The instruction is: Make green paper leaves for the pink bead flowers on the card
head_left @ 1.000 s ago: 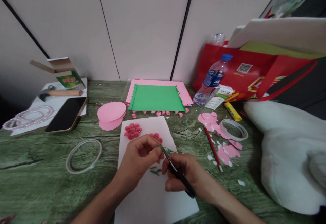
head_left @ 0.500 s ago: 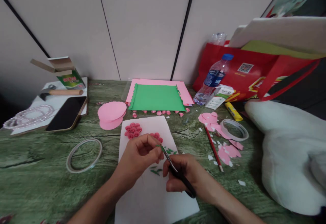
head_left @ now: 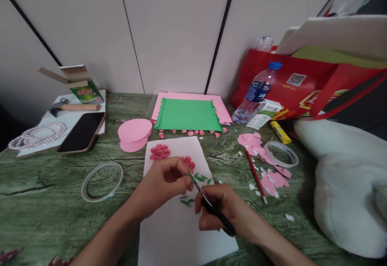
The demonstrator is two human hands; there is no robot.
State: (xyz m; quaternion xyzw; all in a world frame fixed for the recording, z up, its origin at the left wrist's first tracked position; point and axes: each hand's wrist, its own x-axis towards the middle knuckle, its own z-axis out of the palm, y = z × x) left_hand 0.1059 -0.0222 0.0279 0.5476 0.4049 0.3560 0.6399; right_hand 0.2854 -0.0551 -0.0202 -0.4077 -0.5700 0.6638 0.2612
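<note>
My right hand (head_left: 222, 207) is closed around the black handles of a pair of scissors (head_left: 216, 213), whose blades point up and left. At the blade tips, my left hand (head_left: 171, 179) pinches a small green paper piece (head_left: 190, 174), mostly covered by the fingers. Both hands are over a white sheet of paper (head_left: 169, 233). On that sheet lie a cluster of rolled pink paper flowers (head_left: 159, 151), a second pink cluster (head_left: 188, 162) partly behind my left hand, and several green paper leaves (head_left: 200, 178) near the scissors.
Behind the sheet lies green paper (head_left: 189, 114) edged by small pink rolls. Left are pink paper circles (head_left: 134, 133), a tape roll (head_left: 84, 183), a phone (head_left: 81, 133) and a hammer (head_left: 80, 107). Right are a pencil (head_left: 256, 175), pink scraps (head_left: 273, 179), a bottle (head_left: 256, 92) and a red bag (head_left: 317, 72).
The whole view has shifted slightly, with things appearing a little further right. Both hands keep nearly the same pose, the scissor tips still at the green piece.
</note>
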